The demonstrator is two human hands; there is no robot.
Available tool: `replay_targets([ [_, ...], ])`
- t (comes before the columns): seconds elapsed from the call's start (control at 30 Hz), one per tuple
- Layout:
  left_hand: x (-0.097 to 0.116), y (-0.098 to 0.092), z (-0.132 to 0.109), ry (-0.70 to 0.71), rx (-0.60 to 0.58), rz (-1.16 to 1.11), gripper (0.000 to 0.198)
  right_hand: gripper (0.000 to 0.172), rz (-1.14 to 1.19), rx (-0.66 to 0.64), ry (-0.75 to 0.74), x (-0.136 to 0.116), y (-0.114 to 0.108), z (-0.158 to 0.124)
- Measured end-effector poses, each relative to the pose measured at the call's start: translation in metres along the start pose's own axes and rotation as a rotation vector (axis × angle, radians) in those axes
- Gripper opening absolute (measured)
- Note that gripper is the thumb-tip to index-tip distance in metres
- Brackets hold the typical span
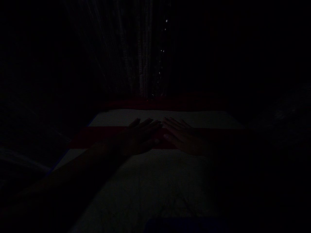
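Both hands lie palm down on a pale cloth-like surface (155, 181) crossed by a dark red band (102, 132). My left hand (139, 137) rests over the band with its fingers stretched forward and its thumb pointing right. My right hand (182, 136) lies just beside it, fingers stretched forward and to the left, its thumb apart from them. The fingertips of the two hands nearly meet on the pale strip beyond the band. Neither hand appears to hold anything. My right forearm is lost in the dark.
The picture is very dark. Another dark red strip (160, 103) runs along the far end of the surface. A blue edge (57, 163) shows on its left side. Small bright spots (166, 21) and faint upright streaks (141, 64) show in the background.
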State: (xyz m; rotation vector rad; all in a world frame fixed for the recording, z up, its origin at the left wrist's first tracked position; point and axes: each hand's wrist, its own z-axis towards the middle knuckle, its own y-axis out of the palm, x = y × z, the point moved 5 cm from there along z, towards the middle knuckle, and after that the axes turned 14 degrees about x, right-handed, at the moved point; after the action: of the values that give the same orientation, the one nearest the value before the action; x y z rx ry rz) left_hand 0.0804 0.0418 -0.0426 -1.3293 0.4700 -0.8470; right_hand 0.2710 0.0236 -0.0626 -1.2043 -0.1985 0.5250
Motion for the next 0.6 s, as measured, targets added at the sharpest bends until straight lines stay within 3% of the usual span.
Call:
replay_targets([
  [0.17, -0.007, 0.003, -0.004, 0.030, -0.012, 0.000, 0.071, 0.072, -0.018, 0.016, -0.016, -0.002, -0.001, -0.001],
  [0.3, -0.019, -0.007, -0.019, 0.010, -0.005, 0.036, 0.065, 0.074, -0.011, 0.002, -0.002, -0.002, -0.003, -0.001],
  [0.5, -0.050, -0.029, -0.050, -0.095, -0.016, 0.081, 0.059, 0.075, 0.004, -0.030, 0.011, 0.003, -0.004, 0.000],
  [0.6, -0.083, -0.035, -0.068, -0.113, 0.023, 0.066, 0.057, 0.075, -0.003, -0.023, 0.001, 0.003, -0.002, -0.001],
])
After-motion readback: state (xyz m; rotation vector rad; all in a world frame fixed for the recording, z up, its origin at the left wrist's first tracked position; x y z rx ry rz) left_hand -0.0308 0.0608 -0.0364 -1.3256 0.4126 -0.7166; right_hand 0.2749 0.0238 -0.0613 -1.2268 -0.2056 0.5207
